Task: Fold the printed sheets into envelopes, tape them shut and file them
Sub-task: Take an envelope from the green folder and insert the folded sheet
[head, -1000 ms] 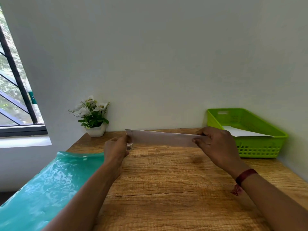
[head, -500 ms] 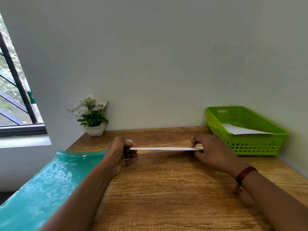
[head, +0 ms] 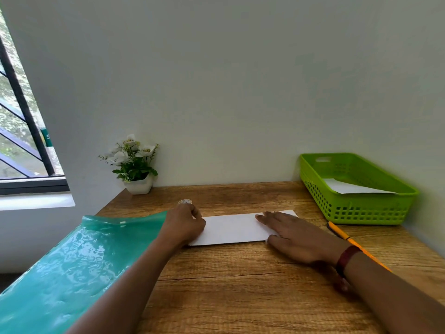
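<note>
A folded white sheet (head: 234,229) lies flat on the wooden desk (head: 240,285), long side across. My left hand (head: 184,224) rests on its left end with the fingers curled, and a small clear tape roll (head: 185,202) sticks out at the fingertips. My right hand (head: 292,233) lies flat on the sheet's right end, fingers straight and pressing down. A green plastic basket (head: 356,213) at the back right holds another white folded sheet (head: 351,188).
A teal plastic folder (head: 72,266) hangs over the desk's left edge, curling up near my left forearm. A yellow pencil (head: 342,235) lies beside the basket, partly under my right wrist. A white pot of flowers (head: 136,165) stands at the back left by the wall.
The sheet was held up in the air between both hands; it has come down flat onto the desk. My right hand has let go of its edge and now presses on it.
</note>
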Demonstrator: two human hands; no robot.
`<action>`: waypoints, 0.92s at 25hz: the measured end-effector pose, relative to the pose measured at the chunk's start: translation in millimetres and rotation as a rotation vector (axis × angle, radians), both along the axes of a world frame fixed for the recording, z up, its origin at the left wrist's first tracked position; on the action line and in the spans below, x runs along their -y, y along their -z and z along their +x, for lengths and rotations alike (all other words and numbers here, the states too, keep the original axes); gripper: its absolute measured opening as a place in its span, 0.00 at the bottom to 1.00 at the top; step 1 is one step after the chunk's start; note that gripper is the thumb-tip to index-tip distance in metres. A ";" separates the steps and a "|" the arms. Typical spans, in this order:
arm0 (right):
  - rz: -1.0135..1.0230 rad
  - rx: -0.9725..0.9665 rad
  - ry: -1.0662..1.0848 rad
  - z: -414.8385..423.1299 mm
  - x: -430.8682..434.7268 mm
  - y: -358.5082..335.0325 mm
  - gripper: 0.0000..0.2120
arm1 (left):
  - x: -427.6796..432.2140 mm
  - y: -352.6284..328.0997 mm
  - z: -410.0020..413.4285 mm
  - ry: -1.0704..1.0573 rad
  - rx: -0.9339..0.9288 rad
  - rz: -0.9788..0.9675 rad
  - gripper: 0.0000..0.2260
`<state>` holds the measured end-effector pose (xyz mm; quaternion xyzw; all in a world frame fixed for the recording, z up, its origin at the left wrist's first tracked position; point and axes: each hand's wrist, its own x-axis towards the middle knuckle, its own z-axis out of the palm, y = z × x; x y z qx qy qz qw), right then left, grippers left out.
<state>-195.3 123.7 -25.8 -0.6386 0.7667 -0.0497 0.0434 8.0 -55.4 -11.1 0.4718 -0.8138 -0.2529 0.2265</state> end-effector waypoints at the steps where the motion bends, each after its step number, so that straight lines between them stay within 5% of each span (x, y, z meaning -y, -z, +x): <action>1: 0.001 -0.004 0.011 1.6 1.2 2.2 0.28 | -2.2 0.1 0.3 0.024 0.097 -0.084 0.06; 7: -0.122 -0.061 0.134 10.8 9.0 12.5 0.29 | -17.5 2.9 2.8 0.095 0.480 -0.283 0.22; 14: -0.221 -0.038 0.106 25.9 24.5 19.6 0.28 | -40.2 19.1 -25.0 0.301 0.417 -0.497 0.22; 23: -0.070 -0.015 0.051 26.2 29.7 23.3 0.28 | -34.2 43.2 -35.1 0.396 0.556 -0.342 0.26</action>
